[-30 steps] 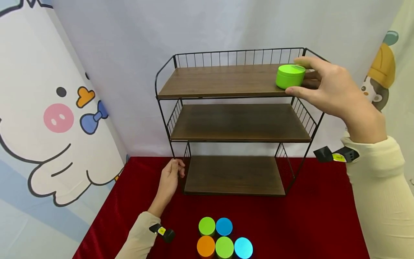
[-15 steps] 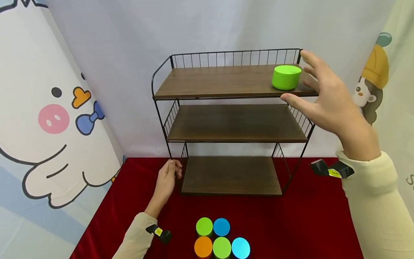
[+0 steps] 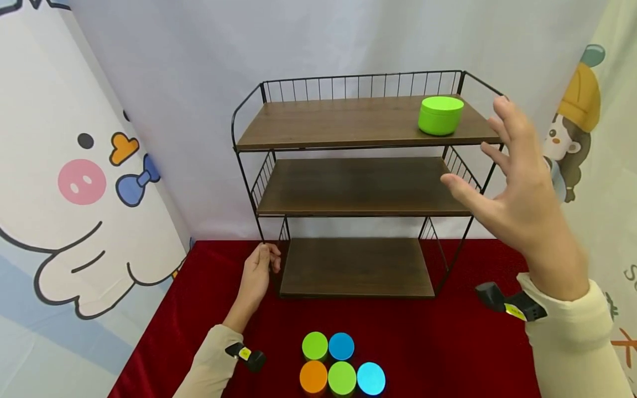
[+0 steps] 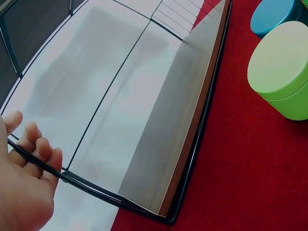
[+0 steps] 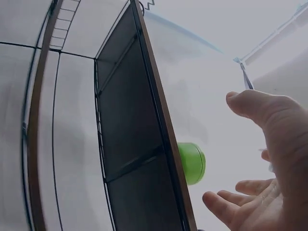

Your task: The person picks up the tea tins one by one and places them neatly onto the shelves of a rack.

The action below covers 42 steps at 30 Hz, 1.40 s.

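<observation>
A bright green round lidded container [image 3: 440,117] stands upright near the right end of the top board of a three-tier shelf rack [image 3: 343,124]. My right hand [image 3: 530,199] is off to its right and lower, fingers spread, with a gap between it and the container. The right wrist view shows the same container [image 5: 192,163] beyond the board's edge and nothing within the hand [image 5: 279,149]. Down at the left, my left hand [image 3: 255,279] holds the rack's black metal side post, its fingers curled round the bar [image 4: 86,189] in the left wrist view.
On the red cloth [image 3: 448,342] before the rack, several round containers sit close together: green ones [image 3: 315,346] [image 3: 342,378], an orange one [image 3: 313,377] and blue ones [image 3: 341,346] [image 3: 370,378]. A low wire rail [image 3: 358,85] edges the top board. A pale curtain [image 3: 318,36] hangs behind.
My right hand has let go of the green container, leaving it on the top board, and has drawn back right and downward with fingers spread. My left hand stays on the post.
</observation>
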Available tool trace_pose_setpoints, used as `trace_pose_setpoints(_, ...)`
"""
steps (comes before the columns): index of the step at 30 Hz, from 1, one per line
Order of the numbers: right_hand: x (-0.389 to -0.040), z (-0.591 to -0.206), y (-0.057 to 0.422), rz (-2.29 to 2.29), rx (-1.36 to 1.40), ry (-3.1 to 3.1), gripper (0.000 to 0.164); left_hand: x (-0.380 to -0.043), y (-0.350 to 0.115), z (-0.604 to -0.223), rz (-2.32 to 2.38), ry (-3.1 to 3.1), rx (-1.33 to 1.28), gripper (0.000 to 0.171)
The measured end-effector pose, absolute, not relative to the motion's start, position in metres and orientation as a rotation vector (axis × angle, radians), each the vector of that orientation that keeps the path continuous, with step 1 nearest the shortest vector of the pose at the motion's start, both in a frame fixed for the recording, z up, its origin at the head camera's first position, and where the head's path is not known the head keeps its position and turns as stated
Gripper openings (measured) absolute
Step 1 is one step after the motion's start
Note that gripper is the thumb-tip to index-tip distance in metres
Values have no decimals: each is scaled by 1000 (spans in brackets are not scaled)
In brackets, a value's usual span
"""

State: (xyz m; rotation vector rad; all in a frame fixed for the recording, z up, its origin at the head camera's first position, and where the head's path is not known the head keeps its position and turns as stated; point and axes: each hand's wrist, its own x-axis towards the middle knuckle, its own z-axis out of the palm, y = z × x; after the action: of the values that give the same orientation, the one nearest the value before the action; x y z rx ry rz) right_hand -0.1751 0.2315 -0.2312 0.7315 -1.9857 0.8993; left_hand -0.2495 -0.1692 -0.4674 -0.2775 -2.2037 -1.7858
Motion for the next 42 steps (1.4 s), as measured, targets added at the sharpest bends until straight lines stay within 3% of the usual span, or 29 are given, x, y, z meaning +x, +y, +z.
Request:
trace_pose_setpoints(3, -169, -240, 228, 882, 759, -1956, 105, -250, -170, -467, -1788, -2213, -265, 44)
trace_pose_setpoints(9, -155, -262, 225, 1012, 733, -1893, 107, -250, -170, -467, -1807, -2231, -280, 43)
trace_pose_setpoints(26, -148, -351, 210, 945, 858, -1865, 91, -247, -169, -466, -1855, -2216, -251, 44)
trace_pose_setpoints(42, -123, -437, 198, 1055, 939, -2122, 90, -247, -167, -464, -1887, -2192, -273, 45)
